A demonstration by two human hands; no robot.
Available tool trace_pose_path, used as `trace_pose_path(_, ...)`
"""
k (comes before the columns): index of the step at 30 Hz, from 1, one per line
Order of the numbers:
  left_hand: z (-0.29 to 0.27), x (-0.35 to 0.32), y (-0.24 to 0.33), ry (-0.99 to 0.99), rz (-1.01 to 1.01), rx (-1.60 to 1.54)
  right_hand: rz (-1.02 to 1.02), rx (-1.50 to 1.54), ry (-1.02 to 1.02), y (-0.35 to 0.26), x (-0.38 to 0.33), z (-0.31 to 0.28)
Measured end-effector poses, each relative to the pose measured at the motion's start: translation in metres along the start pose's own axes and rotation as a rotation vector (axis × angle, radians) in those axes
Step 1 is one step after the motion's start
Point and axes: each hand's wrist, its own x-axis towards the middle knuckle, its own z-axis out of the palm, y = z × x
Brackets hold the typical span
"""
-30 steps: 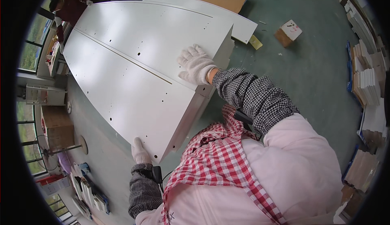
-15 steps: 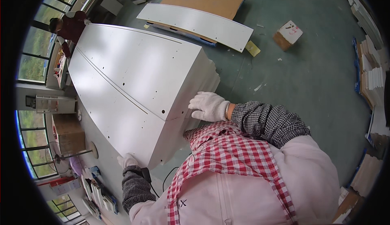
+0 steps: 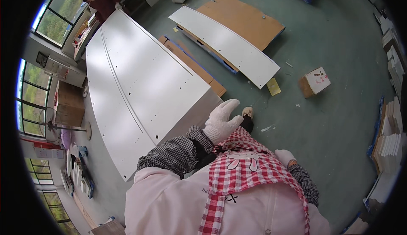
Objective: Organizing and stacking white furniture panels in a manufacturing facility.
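Note:
A large white panel (image 3: 127,86) with drilled holes and long grooves lies flat in front of me, atop a thick stack of white boards (image 3: 197,114) seen at its near end. My left hand (image 3: 222,121), in a white knit glove, is raised beside the stack's near right corner. Its thumb and fingers are apart with nothing between them; whether it touches the stack edge I cannot tell. My right hand (image 3: 285,157), also gloved, hangs low beside my red checked apron (image 3: 254,169), away from the panel. Its fingers are mostly hidden.
At the panel's far end another person (image 3: 104,6) has a gloved hand at its corner. Flat cardboard (image 3: 190,63) lies right of the stack. Beyond is a narrow curved white panel (image 3: 224,44) on a pallet load. A cardboard box (image 3: 314,82) stands on the floor; a fan (image 3: 53,124) is at left.
My left hand has left the panel's near left corner and come over to its right corner. My right hand has left the stack's end and dropped to my side. My view has turned.

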Motion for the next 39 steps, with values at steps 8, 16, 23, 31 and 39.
trace_pose_path(8,0.045,0.185,0.016,-0.434,-0.380,-0.250,0.116,0.119,0.065,0.135,0.043,-0.018)
trace_pose_path(16,0.077,0.333,-0.043,-0.380,-0.524,-0.292,0.458,0.456,0.117,0.188,0.079,-0.218)
trace_pose_path(23,0.075,0.388,-0.048,-0.343,-0.791,-0.195,0.283,0.382,-0.007,0.276,0.159,-0.297)
trace_pose_path(31,0.179,0.383,-0.084,-0.256,-1.172,-0.169,0.050,0.101,-0.278,0.379,0.316,-0.392)
trace_pose_path(39,0.299,0.483,-0.076,-0.200,-1.219,-0.397,0.101,0.194,-0.273,0.439,0.474,-0.427)
